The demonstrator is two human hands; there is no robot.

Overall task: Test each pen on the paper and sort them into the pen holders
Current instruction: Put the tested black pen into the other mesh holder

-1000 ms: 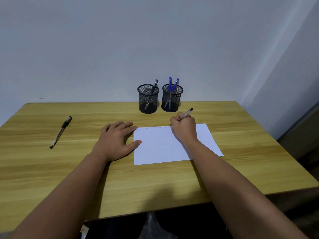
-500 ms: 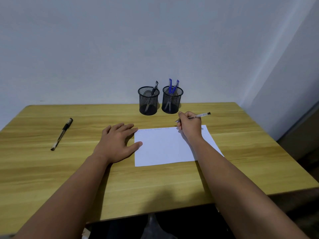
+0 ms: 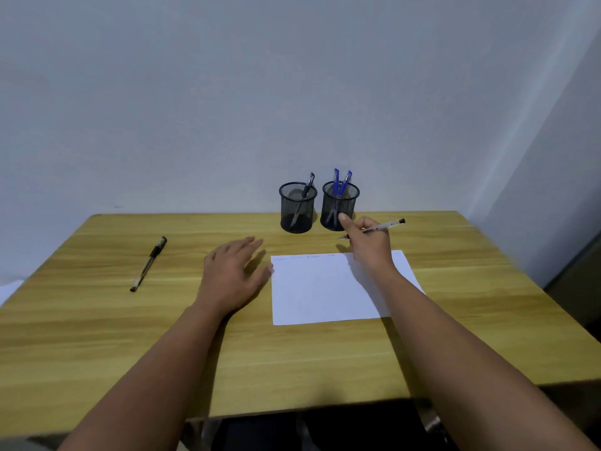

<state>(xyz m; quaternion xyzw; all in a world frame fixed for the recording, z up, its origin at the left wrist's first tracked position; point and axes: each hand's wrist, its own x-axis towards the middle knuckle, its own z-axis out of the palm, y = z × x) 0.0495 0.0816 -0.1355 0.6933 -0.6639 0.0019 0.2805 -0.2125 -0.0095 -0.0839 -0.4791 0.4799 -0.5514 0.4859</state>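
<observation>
My left hand floats just above the table with the fingers straight and relaxed, holding nothing, its thumb at the left edge of the paper. I think the sheet may slide if something brushes it, because this hand does not press it down. My right hand is above the far edge of the paper and pinches a clear pen, which lies almost flat with the tip pointing left. When I bring it to a holder, the long pen could knock the rim and tip the light mesh cup, or I could drop it in the wrong one. At the far side, the left holder keeps one black pen and the right holder keeps two blue pens. One more pen lies far on the left, not yet tested. The marks along the far edge of the paper are too faint to read, and my fingers hide the grip of the pen.
</observation>
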